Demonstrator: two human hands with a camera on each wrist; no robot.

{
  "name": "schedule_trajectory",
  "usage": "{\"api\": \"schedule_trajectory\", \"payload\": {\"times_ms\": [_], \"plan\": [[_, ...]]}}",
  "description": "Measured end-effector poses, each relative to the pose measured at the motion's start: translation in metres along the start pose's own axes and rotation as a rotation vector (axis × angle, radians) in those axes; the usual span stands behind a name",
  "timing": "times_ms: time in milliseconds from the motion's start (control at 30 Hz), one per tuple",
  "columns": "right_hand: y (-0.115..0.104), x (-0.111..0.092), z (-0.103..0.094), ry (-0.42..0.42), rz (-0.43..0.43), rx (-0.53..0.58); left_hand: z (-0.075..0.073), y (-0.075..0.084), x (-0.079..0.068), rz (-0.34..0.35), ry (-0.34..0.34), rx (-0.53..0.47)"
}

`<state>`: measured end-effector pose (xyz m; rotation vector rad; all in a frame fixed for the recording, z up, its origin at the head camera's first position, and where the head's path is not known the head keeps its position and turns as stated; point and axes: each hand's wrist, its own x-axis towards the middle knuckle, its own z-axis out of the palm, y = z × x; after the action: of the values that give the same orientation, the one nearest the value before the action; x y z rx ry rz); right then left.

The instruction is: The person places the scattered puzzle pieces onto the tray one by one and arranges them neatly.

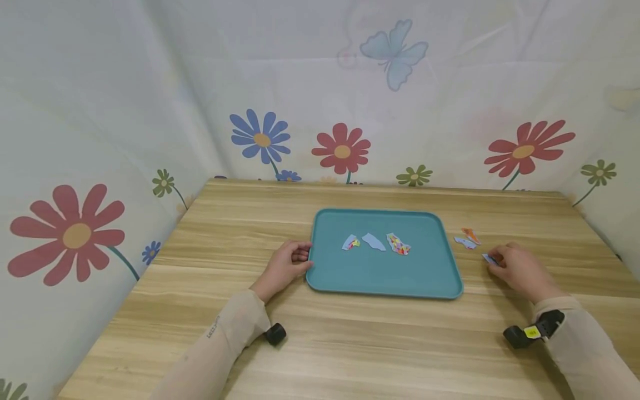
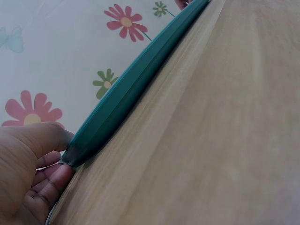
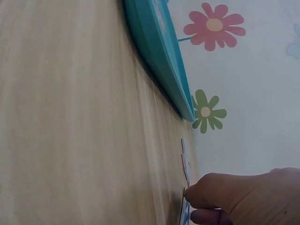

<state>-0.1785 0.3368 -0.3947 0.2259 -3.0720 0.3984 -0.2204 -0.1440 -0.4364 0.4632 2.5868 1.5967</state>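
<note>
A teal tray [image 1: 385, 283] lies on the wooden table, and my left hand [image 1: 286, 268] holds it by its left edge. In the left wrist view the thumb and fingers [image 2: 55, 180] meet around the tray's corner. To the right of the tray, my right hand [image 1: 520, 271] pinches a flat light-blue puzzle piece [image 1: 489, 259] at the table surface, mostly hidden under the fingertips. Just beyond it lie an orange piece [image 1: 470, 235] and a light-blue piece [image 1: 465, 243], one against the other.
On the tray, spaced in a row, lie a blue piece with a coloured corner [image 1: 350, 242], a plain light-blue piece [image 1: 373, 241] and a multicoloured piece [image 1: 398, 244]. A flower-printed cloth [image 1: 300, 66] hangs behind the table [image 1: 350, 344].
</note>
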Motion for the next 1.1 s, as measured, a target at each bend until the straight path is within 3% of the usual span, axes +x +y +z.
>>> {"api": "schedule_trajectory", "payload": {"times_ms": [500, 800, 1100], "plan": [[0.0001, 0.0074, 0.002, -0.008, 0.016, -0.011, -0.0011, 0.0043, 0.0001, -0.01, -0.004, 0.008], [-0.0004, 0.0075, 0.003, 0.005, 0.02, -0.021, -0.0019, 0.0032, -0.003, 0.096, 0.021, 0.008], [-0.0022, 0.0068, 0.0022, 0.009, 0.026, -0.029, -0.0015, 0.0033, 0.0004, -0.004, 0.002, 0.015]]}}
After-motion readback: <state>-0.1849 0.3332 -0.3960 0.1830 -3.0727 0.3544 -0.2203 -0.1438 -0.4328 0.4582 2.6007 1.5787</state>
